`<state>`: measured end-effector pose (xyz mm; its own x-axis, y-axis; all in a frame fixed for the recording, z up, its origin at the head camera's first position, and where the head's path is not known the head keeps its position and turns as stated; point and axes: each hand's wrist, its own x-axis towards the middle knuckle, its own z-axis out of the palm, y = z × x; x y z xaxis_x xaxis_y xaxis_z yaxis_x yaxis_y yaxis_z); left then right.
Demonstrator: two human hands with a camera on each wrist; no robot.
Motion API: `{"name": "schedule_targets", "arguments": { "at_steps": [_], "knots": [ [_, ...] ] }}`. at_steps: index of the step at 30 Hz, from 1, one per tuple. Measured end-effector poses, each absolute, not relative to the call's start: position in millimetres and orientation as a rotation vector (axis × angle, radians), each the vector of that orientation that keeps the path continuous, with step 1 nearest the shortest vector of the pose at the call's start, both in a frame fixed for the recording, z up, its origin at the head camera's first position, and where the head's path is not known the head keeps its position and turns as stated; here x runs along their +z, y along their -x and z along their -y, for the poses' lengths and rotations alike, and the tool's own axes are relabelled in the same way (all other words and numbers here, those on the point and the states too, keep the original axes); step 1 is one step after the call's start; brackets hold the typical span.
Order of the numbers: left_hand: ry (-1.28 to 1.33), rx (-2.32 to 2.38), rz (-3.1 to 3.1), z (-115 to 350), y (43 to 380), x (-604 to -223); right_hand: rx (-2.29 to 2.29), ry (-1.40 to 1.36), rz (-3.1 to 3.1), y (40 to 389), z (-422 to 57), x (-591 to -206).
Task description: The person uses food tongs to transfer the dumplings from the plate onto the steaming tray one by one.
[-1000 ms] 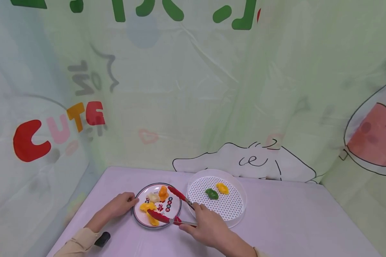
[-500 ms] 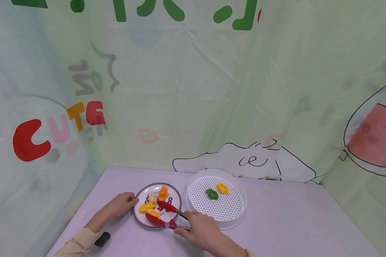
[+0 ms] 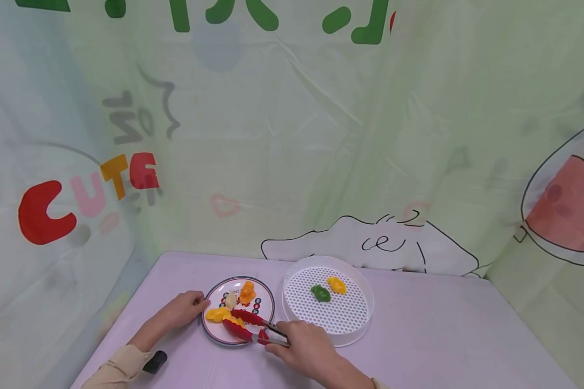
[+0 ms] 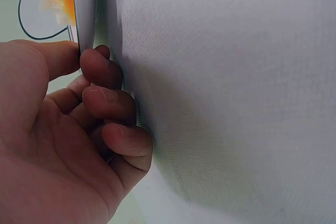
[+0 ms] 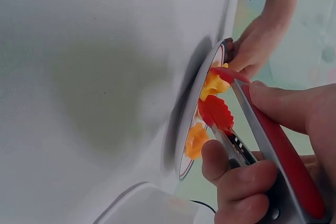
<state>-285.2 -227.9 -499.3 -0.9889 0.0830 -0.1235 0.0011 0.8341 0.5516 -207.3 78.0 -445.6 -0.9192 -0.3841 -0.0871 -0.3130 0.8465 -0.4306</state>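
My left hand (image 3: 187, 307) pinches the left rim of a round white plate (image 3: 266, 294) with a dark edge; in the left wrist view, thumb and forefinger close on the plate's rim (image 4: 86, 9). My right hand (image 3: 307, 346) grips red-tipped metal tongs (image 5: 278, 150). Their tips are spread around a yellow dumpling-shaped piece (image 5: 214, 85) low on the plate. Beside it lies another yellow piece (image 3: 216, 314). A cream piece (image 3: 231, 300) and an orange piece (image 3: 247, 292) sit toward the plate's far side.
Right of the plate stands a white round steamer tray (image 3: 292, 320) with a perforated base. It holds a green piece (image 3: 320, 293) and a yellow piece (image 3: 337, 284). A black object (image 3: 154, 362) shows by the left sleeve. Printed curtains (image 3: 321, 162) border the table.
The tongs have come down and left onto the lower part of the plate, around a yellow piece. The yellow pieces and the cream piece have shifted. The left hand stays at the rim.
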Motion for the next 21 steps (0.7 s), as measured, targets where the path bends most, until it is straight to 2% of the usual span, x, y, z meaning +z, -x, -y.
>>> {"name": "schedule_targets", "arguments": {
  "at_steps": [11,21],
  "knots": [
    [-0.066,0.876,-2.860,228,286,-501,-0.749,0.522,-2.901,206,-100,-423],
    [-0.031,0.866,-2.846,230,291,-508,-0.763,0.227,-3.079,211,-147,-408]
  ]
}}
